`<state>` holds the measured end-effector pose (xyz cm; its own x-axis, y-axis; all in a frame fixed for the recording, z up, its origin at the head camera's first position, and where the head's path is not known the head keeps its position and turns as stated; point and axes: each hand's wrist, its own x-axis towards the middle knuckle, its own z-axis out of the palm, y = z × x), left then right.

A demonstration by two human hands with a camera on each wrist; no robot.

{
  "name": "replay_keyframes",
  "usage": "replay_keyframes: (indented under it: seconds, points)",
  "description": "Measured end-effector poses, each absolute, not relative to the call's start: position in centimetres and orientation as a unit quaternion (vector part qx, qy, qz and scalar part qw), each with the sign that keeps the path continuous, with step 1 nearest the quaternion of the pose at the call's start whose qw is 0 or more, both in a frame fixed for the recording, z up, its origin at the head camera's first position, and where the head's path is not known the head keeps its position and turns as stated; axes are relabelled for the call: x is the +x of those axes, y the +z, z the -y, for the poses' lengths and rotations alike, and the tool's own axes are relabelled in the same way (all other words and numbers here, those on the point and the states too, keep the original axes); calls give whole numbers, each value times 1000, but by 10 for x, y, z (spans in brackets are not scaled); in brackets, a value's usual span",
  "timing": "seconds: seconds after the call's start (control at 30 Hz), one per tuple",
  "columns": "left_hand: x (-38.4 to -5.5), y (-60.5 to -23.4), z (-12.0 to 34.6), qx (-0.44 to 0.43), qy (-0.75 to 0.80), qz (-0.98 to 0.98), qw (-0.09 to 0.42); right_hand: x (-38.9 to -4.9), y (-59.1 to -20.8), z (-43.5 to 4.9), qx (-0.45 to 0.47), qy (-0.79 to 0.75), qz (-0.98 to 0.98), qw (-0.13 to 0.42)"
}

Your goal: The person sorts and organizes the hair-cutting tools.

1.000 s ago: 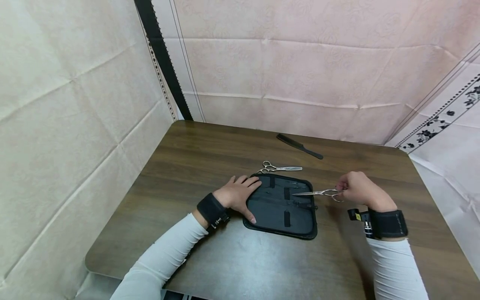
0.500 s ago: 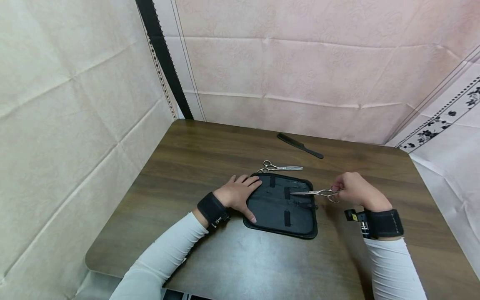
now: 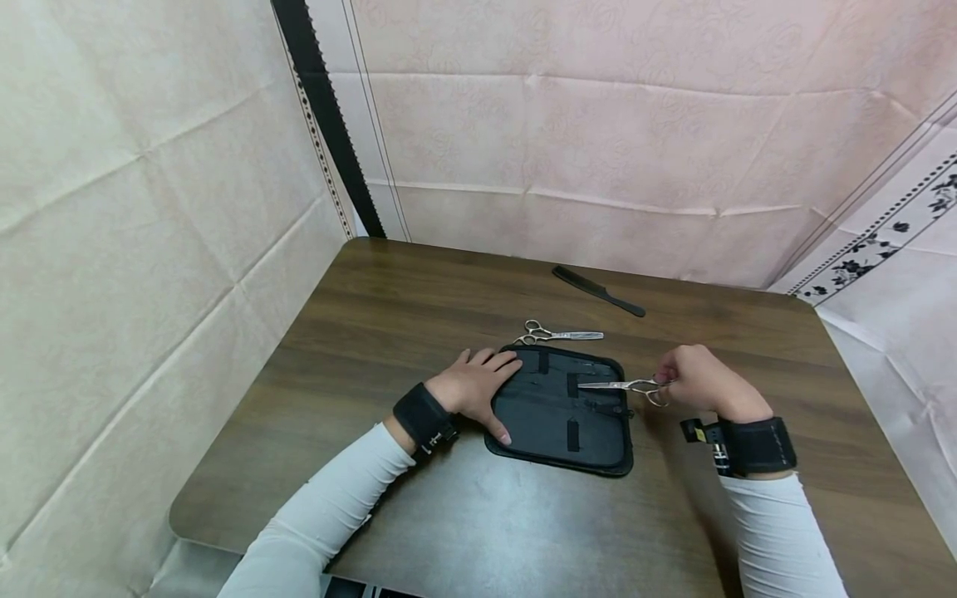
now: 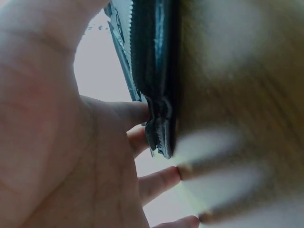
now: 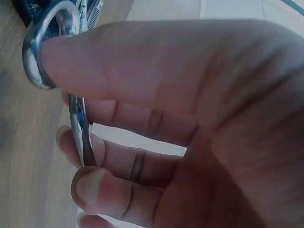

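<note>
counter (image 3: 419, 286): brown wood-grain, rounded corners | back covering (image 3: 613, 141): pale pinkish, creased | left covering (image 3: 134, 299): cream, creased | black strip (image 3: 329, 120) near back-left corner | right: black floral border (image 3: 860, 259) | glare (image 3: 516, 507) on counter's near part

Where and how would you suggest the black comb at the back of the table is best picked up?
I'd pinch the comb by its slim handle, coming down from above at its near right: it lies flat, and the handle slants toward the person's right, while the wider toothed end points away.
</note>
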<state>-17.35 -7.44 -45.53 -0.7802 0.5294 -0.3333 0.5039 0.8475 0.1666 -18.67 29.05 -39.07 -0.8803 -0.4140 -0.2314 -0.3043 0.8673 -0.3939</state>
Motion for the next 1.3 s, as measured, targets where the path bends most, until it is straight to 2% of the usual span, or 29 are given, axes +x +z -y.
replay_keyframes:
  seconds: [0.4, 0.8, 1.3]
  points:
    - [-173, -454, 74, 271, 35, -943, 188, -190, -397, -289, -190, -170, -953, 163]
    - [-172, -453, 75, 275, 36, -943, 184, -190, -400, -288, -209, -163, -953, 146]
    - [-172, -454, 74, 276, 38, -942, 187, -192, -407, -286, -207, -162, -951, 164]
